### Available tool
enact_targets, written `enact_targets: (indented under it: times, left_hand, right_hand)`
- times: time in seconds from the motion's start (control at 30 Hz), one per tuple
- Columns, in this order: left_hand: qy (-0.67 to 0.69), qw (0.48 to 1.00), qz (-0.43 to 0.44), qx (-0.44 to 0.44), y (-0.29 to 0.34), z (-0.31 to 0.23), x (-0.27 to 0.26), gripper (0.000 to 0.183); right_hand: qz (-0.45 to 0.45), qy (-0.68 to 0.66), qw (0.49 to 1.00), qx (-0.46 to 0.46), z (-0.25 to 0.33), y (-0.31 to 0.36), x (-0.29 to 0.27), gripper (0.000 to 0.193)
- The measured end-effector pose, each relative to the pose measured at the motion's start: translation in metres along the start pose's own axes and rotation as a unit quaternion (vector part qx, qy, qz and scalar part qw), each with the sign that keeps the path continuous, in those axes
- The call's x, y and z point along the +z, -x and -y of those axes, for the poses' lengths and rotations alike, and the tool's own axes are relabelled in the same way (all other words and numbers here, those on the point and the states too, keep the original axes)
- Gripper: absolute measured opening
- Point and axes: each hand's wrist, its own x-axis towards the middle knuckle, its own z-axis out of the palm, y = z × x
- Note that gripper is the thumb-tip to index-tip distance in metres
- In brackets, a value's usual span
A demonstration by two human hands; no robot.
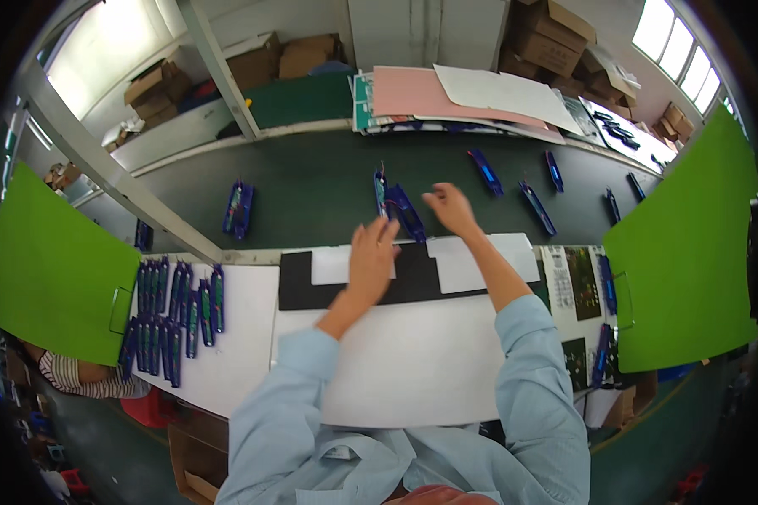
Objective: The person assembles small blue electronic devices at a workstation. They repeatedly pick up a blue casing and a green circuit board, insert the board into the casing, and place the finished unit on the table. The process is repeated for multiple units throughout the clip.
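Best to steady the blue case (408, 215) gently by the counter's (312, 189) near edge, left hand (370, 261) fingers spread, right hand (455, 210) curled, grip unclear.

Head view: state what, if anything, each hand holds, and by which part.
The left hand is at the near end of a long blue piece; whether it grips cannot be told. The right hand shows nothing held.
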Motion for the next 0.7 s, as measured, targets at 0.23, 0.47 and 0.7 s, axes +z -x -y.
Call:
enact_targets:
  times: [0.23,0.47,0.7]
  left_hand:
    - [0.09,0.991,0.066,-0.074,0.091,-0.057,0.0,0.042]
    - [0.114,0.988,0.066,-0.078,0.082,-0.054,-0.001,0.034]
    - [0.114,0.988,0.061,-0.088,0.084,-0.051,-0.004,0.033]
  right_hand:
    - [-0.169,0.35,0.921,0.026,-0.085,-0.066,-0.05,0.084]
    - [-0.071,0.402,0.91,0.064,-0.117,-0.087,-0.085,0.063]
    - [-0.021,0.417,0.889,0.188,-0.13,-0.035,-0.184,0.077]
